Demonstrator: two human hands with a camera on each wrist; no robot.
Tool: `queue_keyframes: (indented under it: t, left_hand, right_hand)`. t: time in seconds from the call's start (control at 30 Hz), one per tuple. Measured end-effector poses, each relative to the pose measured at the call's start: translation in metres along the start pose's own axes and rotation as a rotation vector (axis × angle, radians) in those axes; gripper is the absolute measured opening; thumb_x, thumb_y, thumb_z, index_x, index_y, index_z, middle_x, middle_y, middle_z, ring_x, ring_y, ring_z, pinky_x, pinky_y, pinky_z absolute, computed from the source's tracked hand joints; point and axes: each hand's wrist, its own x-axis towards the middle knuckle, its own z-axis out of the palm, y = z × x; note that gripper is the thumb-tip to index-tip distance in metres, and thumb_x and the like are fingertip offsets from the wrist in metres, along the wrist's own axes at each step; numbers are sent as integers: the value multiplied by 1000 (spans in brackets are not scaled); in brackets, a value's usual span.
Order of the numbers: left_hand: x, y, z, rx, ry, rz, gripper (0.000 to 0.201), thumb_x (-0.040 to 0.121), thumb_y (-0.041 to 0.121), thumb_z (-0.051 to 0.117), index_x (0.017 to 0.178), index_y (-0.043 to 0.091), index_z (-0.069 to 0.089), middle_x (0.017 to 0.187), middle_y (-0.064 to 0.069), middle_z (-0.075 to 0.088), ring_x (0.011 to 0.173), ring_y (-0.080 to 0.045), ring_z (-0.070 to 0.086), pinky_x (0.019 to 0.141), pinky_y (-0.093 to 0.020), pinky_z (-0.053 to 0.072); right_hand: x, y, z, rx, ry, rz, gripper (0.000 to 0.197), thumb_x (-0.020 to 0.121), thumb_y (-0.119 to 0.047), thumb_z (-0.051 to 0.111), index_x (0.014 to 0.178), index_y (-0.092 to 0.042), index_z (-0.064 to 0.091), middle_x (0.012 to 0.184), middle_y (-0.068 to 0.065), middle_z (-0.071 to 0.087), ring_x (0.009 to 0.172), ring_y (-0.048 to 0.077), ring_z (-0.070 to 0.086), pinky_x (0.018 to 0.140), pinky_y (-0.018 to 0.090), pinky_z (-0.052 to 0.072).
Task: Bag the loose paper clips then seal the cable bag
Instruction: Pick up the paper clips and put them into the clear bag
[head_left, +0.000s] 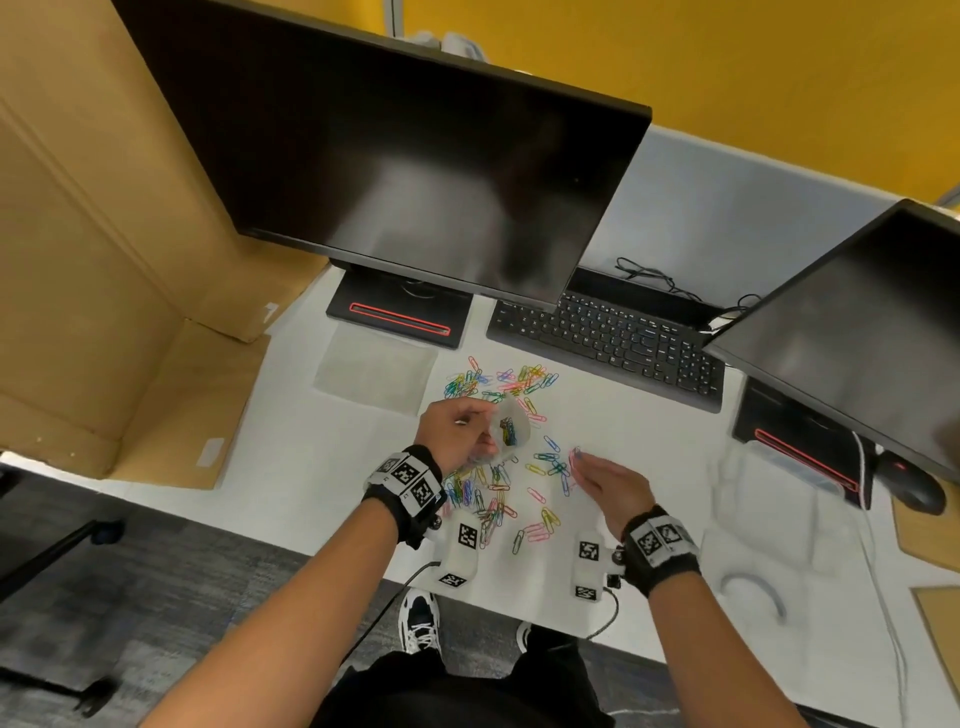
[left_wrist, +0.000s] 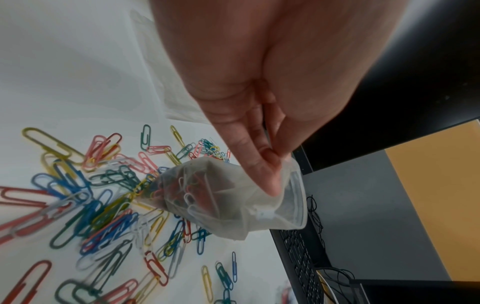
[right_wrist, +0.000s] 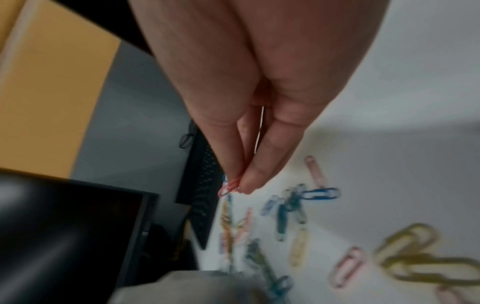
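Left hand (head_left: 457, 428) pinching small clear plastic zip bag (left_wrist: 233, 197) above scattered coloured wire paper clips (head_left: 496, 488), right hand (right_wrist: 233, 115) nipping red clips (right_wrist: 230, 188) on white desk (head_left: 311, 478); likely spill if floppy mouth sags.

We see a white desk (head_left: 291, 467) strewn with loose coloured paper clips (head_left: 493, 499). A black keyboard (head_left: 608, 338), two black monitor bases (head_left: 400, 317) and a flat clear plastic bag (head_left: 374, 366) also lie on it.
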Motion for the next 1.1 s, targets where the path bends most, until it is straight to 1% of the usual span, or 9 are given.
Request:
queue_keyframes:
  t: [0.2,0.3,0.47,0.6,0.67,0.8,0.9,0.97,1.1]
  left_hand:
    - [-1,7,6,92,-3,42,14,93,9,63,100,14,74,81,-2,71,63,-14,69,62,-27,59]
    - [-1,9,10,79,-19,38,14,94,9,63,95,19,72,81,-5,71,64,-18,70,64,-30,61]
    - [-2,9,9,66,-11,29,11,93,9,64,98,15,73,81,-6,73,64,-25,72,65,-33,62]
    - [-2,6,7,62,-7,32,12,93,10,65,94,19,74,86,-11,74,66,-28,73,68,-38,62]
    - [-2,6,5,70,-8,44,12,93,10,65,99,15,74,88,-12,74,64,-24,72,66,-36,62]
    - [-1,4,3,83,-10,43,15,93,10,64,104,12,74,93,-11,74,64,-23,72,69,-40,63]
    - [-2,4,1,79,-13,45,16,93,9,63,106,8,74,94,-13,73,62,-22,71,69,-40,63]
    - [-3,4,0,86,-13,49,16,94,9,63,105,8,73,92,-14,73,61,-22,71,68,-41,63]
    - [-3,4,-3,134,-19,65,16,94,9,62,105,9,73,87,-10,72,63,-23,72,68,-41,63]
  right_hand:
    - [-33,-52,45,65,-221,-144,29,80,4,69,109,9,66,107,16,71,101,23,69,81,24,56]
    - [-36,-53,68,-166,-128,-291,23,73,-2,79,95,1,73,93,15,74,88,27,71,79,30,58]
    - [-39,-56,88,-764,-107,-583,16,82,-17,72,97,-14,76,90,-9,71,78,4,67,69,7,50]
    - [-39,-57,66,-734,-72,-582,14,83,-24,72,95,-21,76,91,-7,74,80,6,69,78,27,59]
    - [-33,-44,41,-703,-7,-424,31,73,-28,81,102,-24,72,89,-3,72,78,14,70,74,40,60]
    - [-32,8,0,-968,-13,1,120,42,-44,94,142,-26,32,126,9,48,111,27,57,86,39,56]
    - [-35,48,4,-1005,-44,29,145,36,-42,95,150,-28,7,135,9,26,118,28,50,98,37,49]
    - [-32,64,16,-928,6,-55,137,45,-28,95,151,-26,9,131,5,23,106,25,55,98,35,49]
    - [-14,57,36,-701,225,-244,86,66,-12,86,140,-9,43,118,8,44,72,10,60,83,21,48]
